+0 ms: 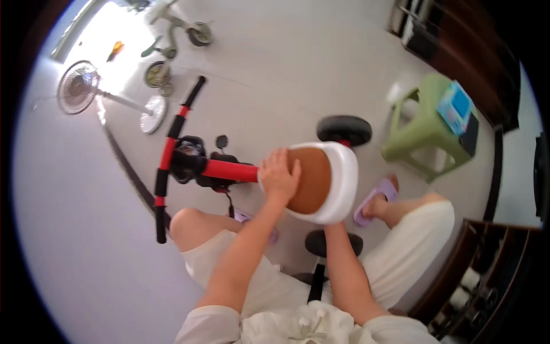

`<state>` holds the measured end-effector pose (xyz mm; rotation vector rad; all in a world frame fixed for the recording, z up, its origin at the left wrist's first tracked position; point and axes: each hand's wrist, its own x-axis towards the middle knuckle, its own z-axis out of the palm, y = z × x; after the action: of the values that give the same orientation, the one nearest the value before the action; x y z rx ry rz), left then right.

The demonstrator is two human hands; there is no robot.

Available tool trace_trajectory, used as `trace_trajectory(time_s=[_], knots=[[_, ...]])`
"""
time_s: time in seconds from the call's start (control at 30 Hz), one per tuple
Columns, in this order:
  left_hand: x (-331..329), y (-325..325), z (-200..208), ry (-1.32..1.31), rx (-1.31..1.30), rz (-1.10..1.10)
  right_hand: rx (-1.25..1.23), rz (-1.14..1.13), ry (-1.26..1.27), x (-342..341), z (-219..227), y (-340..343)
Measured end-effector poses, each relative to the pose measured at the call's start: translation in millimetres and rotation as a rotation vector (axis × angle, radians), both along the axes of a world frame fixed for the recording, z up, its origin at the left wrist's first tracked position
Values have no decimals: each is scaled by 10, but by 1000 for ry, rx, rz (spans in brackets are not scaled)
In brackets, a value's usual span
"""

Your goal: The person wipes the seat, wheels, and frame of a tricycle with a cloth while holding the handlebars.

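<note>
A child's red and black tricycle stands before me, its red frame tube (231, 170) running left from a white seat (344, 183) with a brown pad (311, 179). My left hand (279, 179) lies across the narrow front of the seat, fingers over its far edge and thumb on the pad. From below, my right forearm (350, 278) reaches under the seat's near rim, which hides that hand's fingers. One black rear wheel (344, 131) shows beyond the seat, another (322, 243) on the near side. The handlebar (168, 155) is at the left.
A green stool (421, 123) bearing a blue packet (456, 108) stands on the right. Far left are a standing fan (80, 87) and a pale green child's bike (175, 34). A dark wooden shelf (458, 281) is at lower right. My legs straddle the near wheel.
</note>
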<state>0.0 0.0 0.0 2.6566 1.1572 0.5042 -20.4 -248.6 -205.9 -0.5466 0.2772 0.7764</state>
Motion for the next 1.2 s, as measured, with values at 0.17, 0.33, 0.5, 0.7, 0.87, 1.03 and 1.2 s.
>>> trace_trajectory(time_s=[0.17, 0.33, 0.5, 0.7, 0.87, 1.03, 1.2], knots=[[-61, 45, -62, -21, 60, -33, 57, -102, 408, 989, 389, 954], [-127, 113, -181, 9, 67, -28, -360, 266, 223, 846, 282, 1143], [108, -93, -310, -22, -13, -78, -1002, 681, -476, 1461, -105, 624], [-187, 225, -185, 46, 33, -4, -1305, 154, -907, 1715, 768, 920], [-173, 202, -206, 37, 19, -17, -1120, 341, -1337, 1126, 290, 1058], [-234, 232, -164, 46, 27, -12, -1065, 388, -1162, 1157, 218, 1185], [-189, 215, -148, 30, 10, -35, -1120, 337, -1108, 1625, 52, 1503]])
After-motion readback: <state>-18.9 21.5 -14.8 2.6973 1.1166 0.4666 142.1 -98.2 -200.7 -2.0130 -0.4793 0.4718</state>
